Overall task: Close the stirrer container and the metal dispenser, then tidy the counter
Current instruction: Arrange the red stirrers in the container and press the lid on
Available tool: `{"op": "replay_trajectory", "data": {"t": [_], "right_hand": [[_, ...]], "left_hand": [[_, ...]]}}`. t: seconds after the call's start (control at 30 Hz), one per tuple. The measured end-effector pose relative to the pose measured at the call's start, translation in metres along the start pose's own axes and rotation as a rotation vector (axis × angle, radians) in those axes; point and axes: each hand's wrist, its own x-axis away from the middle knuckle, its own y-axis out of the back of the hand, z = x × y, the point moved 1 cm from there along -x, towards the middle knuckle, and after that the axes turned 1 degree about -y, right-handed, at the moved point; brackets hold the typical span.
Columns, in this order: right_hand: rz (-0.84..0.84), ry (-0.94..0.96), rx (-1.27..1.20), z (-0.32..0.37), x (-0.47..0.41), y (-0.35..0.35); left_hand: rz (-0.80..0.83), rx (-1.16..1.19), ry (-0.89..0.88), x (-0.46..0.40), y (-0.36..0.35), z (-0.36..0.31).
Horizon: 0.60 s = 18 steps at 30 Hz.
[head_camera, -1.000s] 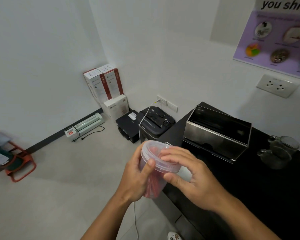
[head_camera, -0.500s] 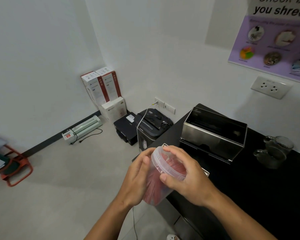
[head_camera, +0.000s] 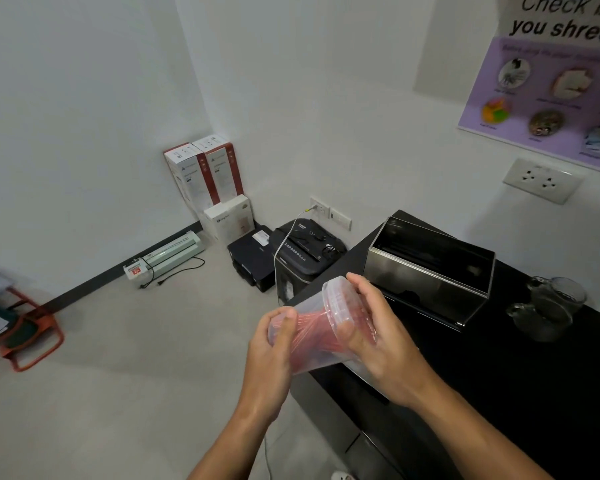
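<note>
The stirrer container [head_camera: 312,332] is tipped almost on its side in mid-air at the near corner of the black counter [head_camera: 551,393], red stirrers showing through the clear wall, and the lid [head_camera: 340,308] sits over its mouth, so the first job looks close to done, though whether the lid is snapped down all the way round is hard to tell. The left hand [head_camera: 274,355] wraps the base end, fingers curled snugly around the tub with the thumb [head_camera: 284,327] laid along its side. The right hand [head_camera: 378,341] cups the lid end, fingers spread wide across the rim and pressing in, its thumb [head_camera: 349,332] on the lower edge of the lid. Behind them the metal dispenser [head_camera: 430,268] stands on the counter with its top open, untouched as far as this view shows. A glass pitcher [head_camera: 548,310] sits further along to the right. By my reckoning the dispenser and the tidying remain.
</note>
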Motion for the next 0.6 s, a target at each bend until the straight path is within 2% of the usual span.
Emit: {"op": "replay_trajectory", "data": {"t": [0.1,0.2,0.33,0.43,0.53,0.6], "right_hand": [[-0.032,-0.022,0.0,-0.002,-0.005,-0.002],[-0.044,0.039,0.007,-0.003,-0.009,-0.006],[-0.038,0.238,0.121,-0.002,-0.012,-0.006],[-0.024,0.396,0.202,0.002,-0.015,-0.004],[-0.029,0.499,0.235,0.007,-0.018,-0.003],[-0.06,0.513,0.209,0.012,-0.02,-0.005]], "left_hand": [[0.02,-0.019,-0.019,-0.002,0.002,0.002],[0.009,-0.006,-0.022,-0.004,0.002,0.001],[0.001,0.098,0.069,-0.006,0.003,-0.008],[0.076,0.139,0.141,-0.009,0.007,-0.015],[0.144,0.131,0.136,-0.012,0.013,-0.022],[0.108,0.127,0.077,-0.012,0.014,-0.025]]}}
